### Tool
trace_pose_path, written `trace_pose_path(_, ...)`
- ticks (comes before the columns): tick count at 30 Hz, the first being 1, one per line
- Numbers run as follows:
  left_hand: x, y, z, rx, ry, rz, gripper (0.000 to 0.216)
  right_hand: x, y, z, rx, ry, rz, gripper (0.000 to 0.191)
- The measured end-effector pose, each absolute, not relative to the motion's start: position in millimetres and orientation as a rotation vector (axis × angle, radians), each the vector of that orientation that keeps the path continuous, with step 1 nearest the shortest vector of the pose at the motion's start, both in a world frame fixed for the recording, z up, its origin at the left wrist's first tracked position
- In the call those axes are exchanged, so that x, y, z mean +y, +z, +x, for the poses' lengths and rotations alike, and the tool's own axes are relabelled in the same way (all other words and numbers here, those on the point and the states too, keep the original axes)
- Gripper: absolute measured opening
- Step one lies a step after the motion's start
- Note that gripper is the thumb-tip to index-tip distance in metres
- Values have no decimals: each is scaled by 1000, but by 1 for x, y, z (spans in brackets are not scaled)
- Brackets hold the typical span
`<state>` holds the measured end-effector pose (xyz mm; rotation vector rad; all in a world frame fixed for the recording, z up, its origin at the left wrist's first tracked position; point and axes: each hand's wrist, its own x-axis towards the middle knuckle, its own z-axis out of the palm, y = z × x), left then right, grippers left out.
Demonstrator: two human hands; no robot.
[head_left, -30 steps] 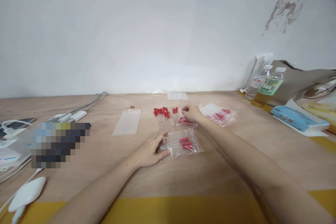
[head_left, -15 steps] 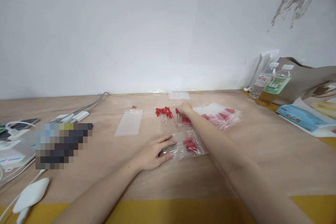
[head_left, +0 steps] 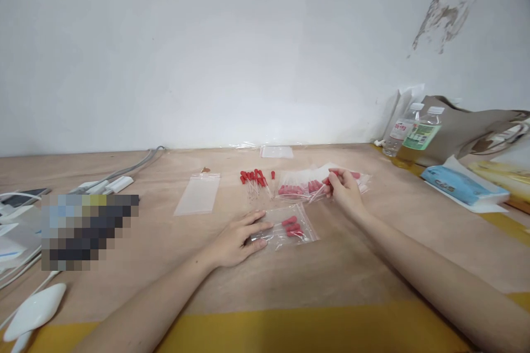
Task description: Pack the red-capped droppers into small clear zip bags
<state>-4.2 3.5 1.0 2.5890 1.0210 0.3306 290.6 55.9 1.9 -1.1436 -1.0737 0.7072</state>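
My left hand (head_left: 238, 238) lies flat with fingers spread on the mouth of a clear zip bag (head_left: 287, 227) that holds three red-capped droppers. My right hand (head_left: 343, 190) is raised a little to the right of it, fingers pinched on one red-capped dropper (head_left: 321, 190) whose thin stem points left and down. A loose cluster of red-capped droppers (head_left: 253, 179) lies behind the bag. A filled bag (head_left: 293, 187) sits beside the cluster, and a stack of filled bags (head_left: 356, 177) lies behind my right hand.
An empty zip bag (head_left: 197, 193) lies to the left, another (head_left: 276, 151) by the wall. Chargers, cables and a white mouse (head_left: 33, 311) crowd the left edge. Two bottles (head_left: 408, 129), a brown bag (head_left: 467, 124) and a blue pack (head_left: 459, 185) stand at the right.
My right hand has drawn back from the dropper cluster to the right, and a dropper is now pinched in it. My left hand has stayed on the bag.
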Motion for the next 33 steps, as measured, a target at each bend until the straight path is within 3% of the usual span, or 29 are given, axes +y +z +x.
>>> trace_pose_path(12,3,1,-4,1036,328,2577,42,29,-24,273,-864,1081,-1036,34)
trace_pose_path(23,1,4,-2,1045,324,2601,48,20,-26,270,-842,1163,-1004,37)
trace_pose_path(27,1,5,-1,1047,349,2593,55,17,-25,269,-1083,1262,-1103,34)
trace_pose_path(33,1,6,0,1032,382,2601,54,23,-27,268,-1490,1139,-1226,30)
